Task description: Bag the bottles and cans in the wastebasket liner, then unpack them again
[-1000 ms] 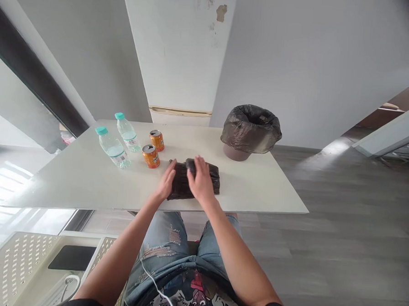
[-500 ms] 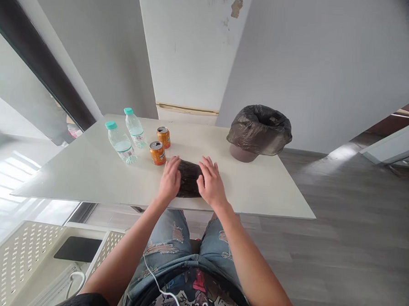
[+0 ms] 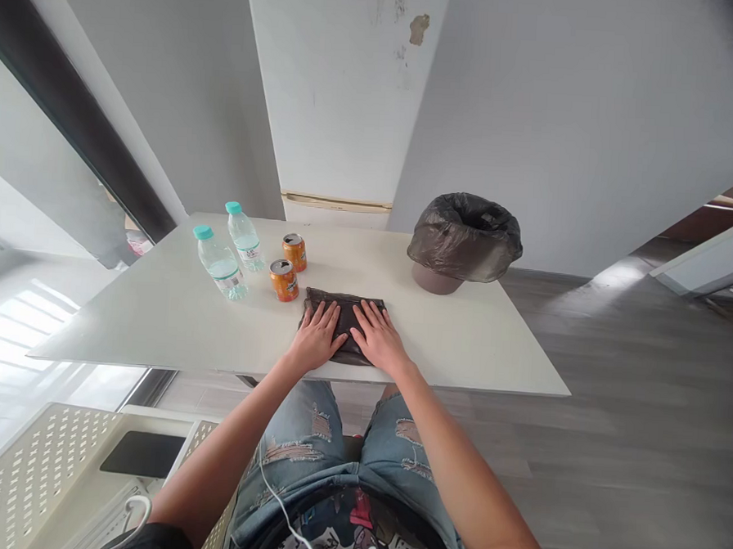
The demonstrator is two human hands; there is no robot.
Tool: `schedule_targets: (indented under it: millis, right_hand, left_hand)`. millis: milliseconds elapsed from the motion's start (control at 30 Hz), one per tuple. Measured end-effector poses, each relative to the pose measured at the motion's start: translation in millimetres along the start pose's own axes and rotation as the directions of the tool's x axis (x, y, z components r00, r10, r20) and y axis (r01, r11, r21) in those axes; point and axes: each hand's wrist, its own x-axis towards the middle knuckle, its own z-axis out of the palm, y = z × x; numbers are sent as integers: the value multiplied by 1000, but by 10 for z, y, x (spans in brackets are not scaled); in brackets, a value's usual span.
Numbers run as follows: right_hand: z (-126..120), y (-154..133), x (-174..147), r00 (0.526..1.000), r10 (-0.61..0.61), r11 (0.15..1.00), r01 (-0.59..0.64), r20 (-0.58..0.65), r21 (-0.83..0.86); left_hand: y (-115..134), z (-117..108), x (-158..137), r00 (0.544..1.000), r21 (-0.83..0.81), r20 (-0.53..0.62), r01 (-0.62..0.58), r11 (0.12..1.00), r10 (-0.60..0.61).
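A folded black plastic bag (image 3: 351, 354) lies flat on the white table (image 3: 479, 346) near its front edge. My left hand (image 3: 316, 335) rests flat on the bag's left half, fingers spread. On its right half lies my right hand (image 3: 379, 334), palm down with fingers apart. Parts of the bag are hidden under both hands. Just beyond my left hand stand two orange drink cans, a nearer can (image 3: 283, 281) and a farther can (image 3: 295, 253).
Two clear plastic bottles with teal caps, one nearer (image 3: 220, 264) and one farther (image 3: 245, 237), stand at the back left. A brown bin (image 3: 437, 280) lined with a black bag (image 3: 467, 239) stands at the back right. A white refrigerator (image 3: 344, 101) is behind the table.
Both hands have come down flat onto the black bag, with fingers now spread on it. More of the bag's far edge shows. The cans, bottles and bin stay in place.
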Motion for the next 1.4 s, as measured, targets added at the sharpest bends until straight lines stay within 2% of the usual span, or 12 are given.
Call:
schedule_targets:
  millis: [267, 400, 500, 633, 933, 1233, 1333, 1400]
  right_hand:
    - [22, -12, 2, 1000, 2, 999, -1, 3, -41]
    - [36, 2, -11, 1000, -11, 997, 10, -4, -70]
    - [31, 7, -15, 1000, -11, 995, 13, 16, -104]
    - [20, 2, -9, 999, 3, 989, 4, 45, -147]
    - [29, -5, -12, 1000, -6, 988, 8, 17, -156]
    - [54, 8, -15, 1000, -24, 991, 24, -3, -135]
    - [6, 5, -23, 995, -60, 995, 53, -80, -82]
    - [-66, 24, -68, 971, -44, 999, 44, -236, -2]
  left_hand:
    - [47, -49, -2, 1000, 21, -1, 1, 1000, -1]
    - [184, -113, 35, 995, 45, -38, -95, 994, 97]
    - [243, -95, 66, 989, 60, 0, -147, 987, 147]
    - [190, -10, 79, 990, 71, 56, -130, 989, 126]
    - [128, 64, 52, 987, 105, 9, -160, 981, 160]
    - [108, 73, 67, 987, 38, 7, -163, 986, 163]
    - [148, -37, 43, 981, -21, -90, -171, 985, 169]
    - [176, -154, -40, 968, -56, -209, -156, 986, 142]
